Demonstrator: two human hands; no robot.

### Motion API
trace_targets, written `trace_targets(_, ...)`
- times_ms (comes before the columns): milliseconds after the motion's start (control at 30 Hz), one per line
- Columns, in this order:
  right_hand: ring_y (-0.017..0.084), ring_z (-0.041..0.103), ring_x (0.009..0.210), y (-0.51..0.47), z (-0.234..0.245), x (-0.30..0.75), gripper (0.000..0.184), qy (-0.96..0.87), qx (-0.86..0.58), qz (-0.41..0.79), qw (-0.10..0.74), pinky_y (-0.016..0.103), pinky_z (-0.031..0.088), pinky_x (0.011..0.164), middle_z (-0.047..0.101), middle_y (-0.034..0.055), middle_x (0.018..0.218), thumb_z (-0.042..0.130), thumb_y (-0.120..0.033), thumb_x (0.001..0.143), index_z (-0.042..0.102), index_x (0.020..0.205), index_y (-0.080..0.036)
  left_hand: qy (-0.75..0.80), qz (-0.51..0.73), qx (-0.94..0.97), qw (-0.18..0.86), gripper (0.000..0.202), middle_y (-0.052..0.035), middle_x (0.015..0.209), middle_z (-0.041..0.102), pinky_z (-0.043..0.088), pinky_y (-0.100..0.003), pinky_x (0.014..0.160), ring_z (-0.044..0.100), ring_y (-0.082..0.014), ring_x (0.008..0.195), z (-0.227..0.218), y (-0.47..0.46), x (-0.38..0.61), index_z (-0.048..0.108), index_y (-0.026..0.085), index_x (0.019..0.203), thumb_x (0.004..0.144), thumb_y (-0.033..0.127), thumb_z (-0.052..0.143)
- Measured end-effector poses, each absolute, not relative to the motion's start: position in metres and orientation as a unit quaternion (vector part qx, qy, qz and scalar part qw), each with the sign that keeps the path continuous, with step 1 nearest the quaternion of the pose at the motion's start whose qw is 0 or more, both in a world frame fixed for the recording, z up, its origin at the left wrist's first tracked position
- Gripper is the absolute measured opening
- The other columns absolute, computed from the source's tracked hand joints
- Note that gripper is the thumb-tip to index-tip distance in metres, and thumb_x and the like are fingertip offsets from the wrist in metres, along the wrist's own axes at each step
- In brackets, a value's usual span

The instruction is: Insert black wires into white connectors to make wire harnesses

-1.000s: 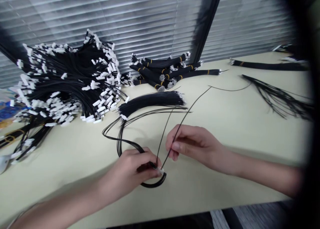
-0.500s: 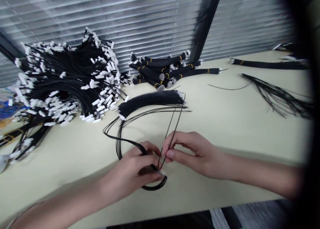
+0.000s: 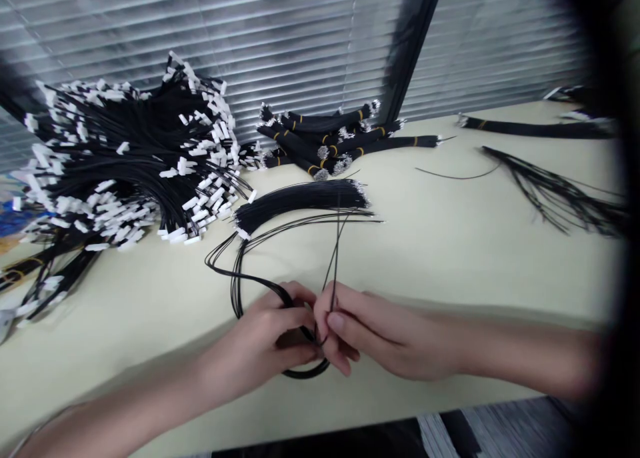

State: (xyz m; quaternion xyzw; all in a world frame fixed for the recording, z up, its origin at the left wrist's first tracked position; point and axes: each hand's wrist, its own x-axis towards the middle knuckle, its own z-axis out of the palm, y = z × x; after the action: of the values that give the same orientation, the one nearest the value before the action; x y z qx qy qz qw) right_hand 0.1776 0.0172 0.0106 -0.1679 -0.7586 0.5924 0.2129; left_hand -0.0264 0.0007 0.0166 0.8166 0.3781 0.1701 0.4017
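Note:
My left hand [image 3: 280,328] is closed around a looped bundle of thin black wires [image 3: 239,281], which bends below the fingers. A white connector seen there earlier is now covered by the fingers. My right hand [image 3: 367,328] meets the left fingertips and pinches a single black wire [image 3: 336,258] between thumb and forefinger, its free end pointing up. Behind the hands lies a thick bundle of cut black wires [image 3: 305,201] with metal tips, and a few loose wires [image 3: 300,223] lie along its front.
A big heap of black wires with white connectors [image 3: 145,151] stands at the left by the blinds. Banded wire bundles [image 3: 325,135] are stacked at the back. Another bundle [image 3: 535,128] and loose black wires [image 3: 545,188] lie on the right of the table [image 3: 450,245].
My right hand has moved left and slightly down against the left fingertips, hiding the white connector. The pinched wire now stands more upright. My left hand has stayed nearly still.

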Motion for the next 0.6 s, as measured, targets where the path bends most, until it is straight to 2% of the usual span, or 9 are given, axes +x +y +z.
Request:
trace_targets(133,0.009,0.046,0.063,0.0174,0.0109,0.1770,0.012,-0.764,-0.178,0.580,0.219,0.021,0.040,0.061,0.053,-0.0023,0.068,0.026,-0.026,0.099,0.034,0.093,-0.019,0.381,0.163,0.814,0.406,0.016,-0.0015,0.102,0.055,0.044,-0.028,0.087,0.053,-0.0170,0.100,0.0160,0.0010,-0.0269,0.069,0.024,0.087,0.081,0.010,0.062)
trace_targets(233,0.008,0.047,0.060,0.0171,0.0123,0.1757,0.005,-0.779,-0.192,0.565,0.195,0.020,0.039,0.056,0.052,-0.0043,0.069,0.039,-0.021,0.094,0.034,0.093,-0.021,0.377,0.167,0.815,0.407,0.016,-0.0027,0.106,0.055,0.044,-0.029,0.087,0.052,-0.0179,0.102,0.0156,0.0011,-0.0276,0.067,0.023,0.090,0.081,0.010,0.062)
trace_targets(333,0.007,0.048,0.060,0.0171,0.0137,0.1738,0.007,-0.807,-0.221,0.515,0.187,0.019,0.037,0.054,0.054,-0.0052,0.070,0.044,-0.018,0.091,0.038,0.094,-0.021,0.372,0.170,0.819,0.402,0.015,-0.0034,0.107,0.055,0.043,-0.029,0.088,0.051,-0.0184,0.103,0.0153,0.0009,-0.0274,0.065,0.022,0.091,0.081,0.012,0.062)
trace_targets(467,0.008,0.051,0.064,0.0185,0.0144,0.1737,0.002,-0.817,-0.278,0.463,0.203,0.019,0.038,0.057,0.057,-0.0047,0.073,0.049,-0.021,0.090,0.048,0.091,-0.020,0.382,0.161,0.815,0.406,0.010,-0.0026,0.103,0.055,0.044,-0.027,0.086,0.052,-0.0165,0.099,0.0156,-0.0001,-0.0264,0.064,0.020,0.088,0.082,0.012,0.061)
trace_targets(600,0.009,0.053,0.069,0.0178,0.0138,0.1754,0.007,-0.850,-0.275,0.400,0.205,0.020,0.040,0.062,0.058,-0.0025,0.077,0.053,-0.023,0.089,0.056,0.085,-0.018,0.393,0.159,0.811,0.404,0.010,-0.0022,0.105,0.053,0.043,-0.026,0.087,0.052,-0.0160,0.101,0.0152,-0.0020,-0.0262,0.064,0.020,0.087,0.082,0.012,0.061)
